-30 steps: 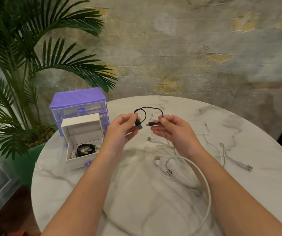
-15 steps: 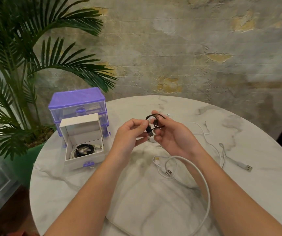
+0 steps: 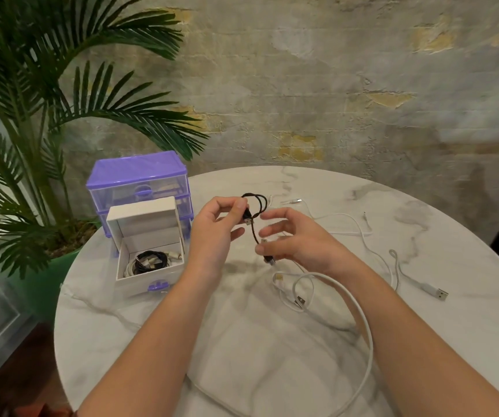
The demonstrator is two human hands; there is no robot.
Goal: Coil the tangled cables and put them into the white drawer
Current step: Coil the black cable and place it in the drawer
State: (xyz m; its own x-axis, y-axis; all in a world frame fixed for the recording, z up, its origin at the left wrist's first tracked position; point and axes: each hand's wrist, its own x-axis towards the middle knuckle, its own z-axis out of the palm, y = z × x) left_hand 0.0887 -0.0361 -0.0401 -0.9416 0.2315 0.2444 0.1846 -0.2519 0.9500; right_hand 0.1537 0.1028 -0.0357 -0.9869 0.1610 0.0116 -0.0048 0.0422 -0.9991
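A short black cable point(image 3: 255, 219) is held above a round marble table point(image 3: 272, 341), its small loops pinched between the thumb and fingertips of the left hand point(image 3: 216, 227) near one of its plugs. The lower end of the cable is seen hanging down to the right hand point(image 3: 293, 239), whose fingers are curled loosely around it near the second plug; whether that end is actually gripped cannot be told through the blur. The white drawer point(image 3: 149, 251), fitted with a purple handle, is set pulled out on the table to the left of the hands, and coiled black and white cables point(image 3: 149, 260) are already laid inside it. Behind the drawer, a purple drawer unit point(image 3: 138, 182) with clear fronts is placed at the table's edge. A thick white cable point(image 3: 362, 326) is looped on the table under the right forearm, and thinner white cables point(image 3: 359, 230) are spread to the right, one ending in a USB plug point(image 3: 436, 293). A potted palm point(image 3: 31, 115) is pictured at the left, against a weathered wall.
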